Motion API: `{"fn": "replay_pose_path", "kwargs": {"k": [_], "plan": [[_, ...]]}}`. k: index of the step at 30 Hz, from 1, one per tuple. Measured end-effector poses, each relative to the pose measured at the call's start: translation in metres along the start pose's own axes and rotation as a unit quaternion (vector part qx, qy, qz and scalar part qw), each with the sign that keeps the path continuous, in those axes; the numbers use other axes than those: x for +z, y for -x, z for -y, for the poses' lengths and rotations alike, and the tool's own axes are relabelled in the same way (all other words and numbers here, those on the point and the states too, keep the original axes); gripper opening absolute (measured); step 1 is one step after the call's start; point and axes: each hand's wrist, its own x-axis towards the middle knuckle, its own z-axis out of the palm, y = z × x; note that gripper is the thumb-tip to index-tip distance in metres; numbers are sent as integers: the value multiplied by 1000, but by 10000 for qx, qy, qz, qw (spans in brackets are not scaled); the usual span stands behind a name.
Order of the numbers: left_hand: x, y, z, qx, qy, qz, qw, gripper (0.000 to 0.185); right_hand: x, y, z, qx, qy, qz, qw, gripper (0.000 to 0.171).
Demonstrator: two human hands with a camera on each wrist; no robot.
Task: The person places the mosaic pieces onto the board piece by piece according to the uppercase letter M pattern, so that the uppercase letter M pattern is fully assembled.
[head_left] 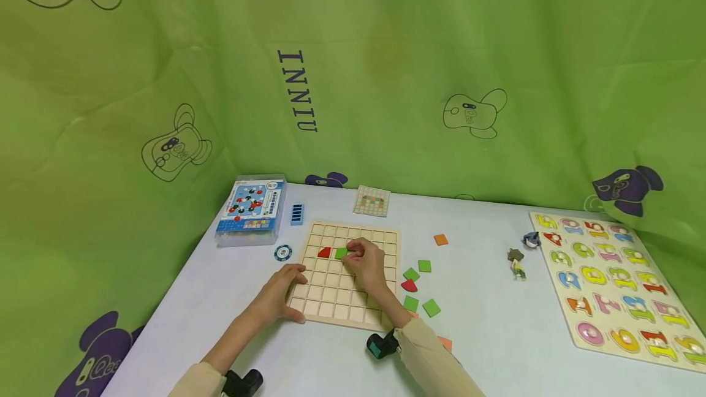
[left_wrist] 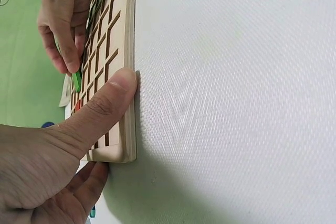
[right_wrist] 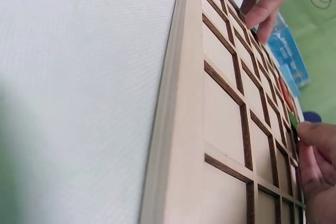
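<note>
A wooden grid board [head_left: 331, 296] lies flat on the white table. My left hand [head_left: 287, 287] steadies its near left corner, with the thumb [left_wrist: 107, 103] pressed on the frame and the fingers [right_wrist: 262, 3] resting on the board's left edge. My right hand [head_left: 361, 256] is over the board's upper middle. It pinches a green square tile [head_left: 341, 253] at a cell, and the same green tile [left_wrist: 77, 81] stands on edge under its fingertips [right_wrist: 317, 145]. A red tile [head_left: 324, 253] sits in the cell just left of it.
Loose green tiles [head_left: 424, 266], a red one [head_left: 409, 285] and an orange one [head_left: 440, 239] lie right of the board. A blue box [head_left: 250, 212], pattern card [head_left: 372, 201] and round token [head_left: 283, 253] are behind and left. A number puzzle [head_left: 618, 287] and small figures [head_left: 517, 265] lie right.
</note>
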Motion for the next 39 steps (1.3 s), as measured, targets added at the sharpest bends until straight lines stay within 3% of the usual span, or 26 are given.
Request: {"fn": "replay_pose_path", "kwargs": {"k": [7, 16, 24, 28, 33, 39], "plan": [[0, 3, 0, 485, 27, -297, 9984, 63, 0, -2, 0, 104, -74, 82, 9999, 23], [-1, 0, -5, -106, 63, 18, 9999, 63, -2, -2, -2, 157, -138, 44, 9998, 22], [0, 0, -2, -79, -59, -21, 9999, 64, -3, -1, -5, 335, -793, 125, 9962, 24], [-1, 0, -2, -121, -32, -13, 9999, 63, -7, 0, 6, 280, -1123, 316, 9928, 26], [0, 0, -3, -231, 17, 54, 9997, 62, -13, 4, 27, 327, -1207, 490, 9909, 25], [0, -1, -3, -334, 106, 70, 9994, 62, -10, 3, 21, 301, -1292, 481, 9900, 25]]}}
